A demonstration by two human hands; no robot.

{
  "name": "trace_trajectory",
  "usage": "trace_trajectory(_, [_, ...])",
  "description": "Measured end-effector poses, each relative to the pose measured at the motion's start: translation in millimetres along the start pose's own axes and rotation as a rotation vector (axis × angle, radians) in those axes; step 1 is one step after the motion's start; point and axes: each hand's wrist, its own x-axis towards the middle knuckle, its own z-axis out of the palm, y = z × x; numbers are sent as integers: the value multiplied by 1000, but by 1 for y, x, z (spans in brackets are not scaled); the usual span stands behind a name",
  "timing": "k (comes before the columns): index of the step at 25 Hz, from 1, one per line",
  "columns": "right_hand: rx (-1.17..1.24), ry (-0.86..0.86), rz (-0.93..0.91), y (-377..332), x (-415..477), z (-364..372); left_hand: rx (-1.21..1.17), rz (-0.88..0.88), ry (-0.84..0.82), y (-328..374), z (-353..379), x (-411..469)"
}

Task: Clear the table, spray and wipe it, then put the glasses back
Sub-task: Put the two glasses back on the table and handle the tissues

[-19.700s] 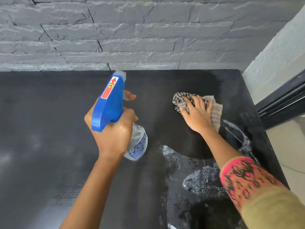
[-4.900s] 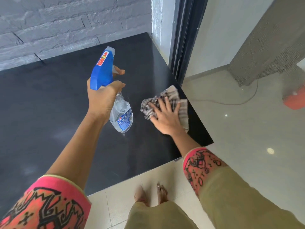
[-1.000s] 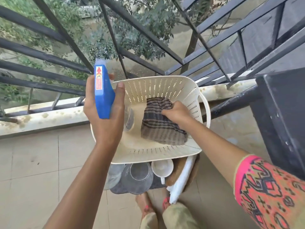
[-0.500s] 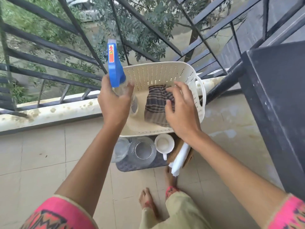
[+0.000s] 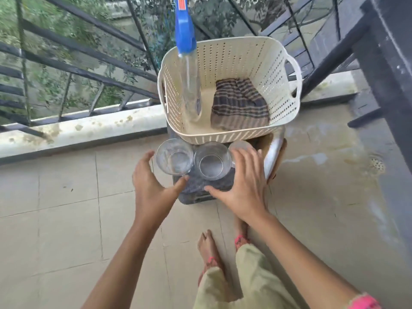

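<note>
Glasses, count two: left glass [image 5: 174, 157] and right glass [image 5: 212, 161], both clear, round and upright, mouths up, nothing visible inside. They stand side by side, close enough to look as if they touch, on a dark textured base [image 5: 200, 188] on the floor [image 5: 66, 219], just in front of the basket [image 5: 234, 59] and partly under its front rim. Hands, count two. Your left hand [image 5: 151, 188] is beside the left glass, fingers spread and slightly bent, thumb tip at the glass's near edge; whether it touches cannot be told. Your right hand [image 5: 243, 188] is at the right glass's right side, fingers apart and extended, thumb pointing left along the base; it grips nothing, and contact with the glass cannot be told. Cup [image 5: 239, 144], count one: pale, mostly hidden behind your right fingers. Basket, count one: cream, perforated, with a side handle. Inside it are one bottle [image 5: 189, 85], clear with a blue spray head, standing at the left wall, and one cloth [image 5: 239, 105], dark-striped and crumpled, at the right. Table [image 5: 388, 63], count one: black, at the far right, well apart from the glasses. Railing [image 5: 78, 47]: dark bars, behind the basket.
</note>
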Motion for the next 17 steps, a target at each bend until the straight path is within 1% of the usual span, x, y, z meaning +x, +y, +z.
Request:
trace_trajectory(1, [-29,-37,17,2,4,5,32,2,-61,-5,3,5])
trace_trajectory(3, [-76,-68,39,3,12,12,59,56,-127,-12,8,19])
trace_trajectory(6, [-100,-24,91,-2,19,21,51,109,-158,-20,15,38])
trace_trajectory(11, [-68,4,133,-2,23,25,37,129,-99,-19,25,46])
trace_trajectory(14, [30,31,117,-5,20,16,23,120,-49,-14,19,34])
trace_trajectory(17, [172,62,102,-16,16,-13,-38,101,31,8,-4,13])
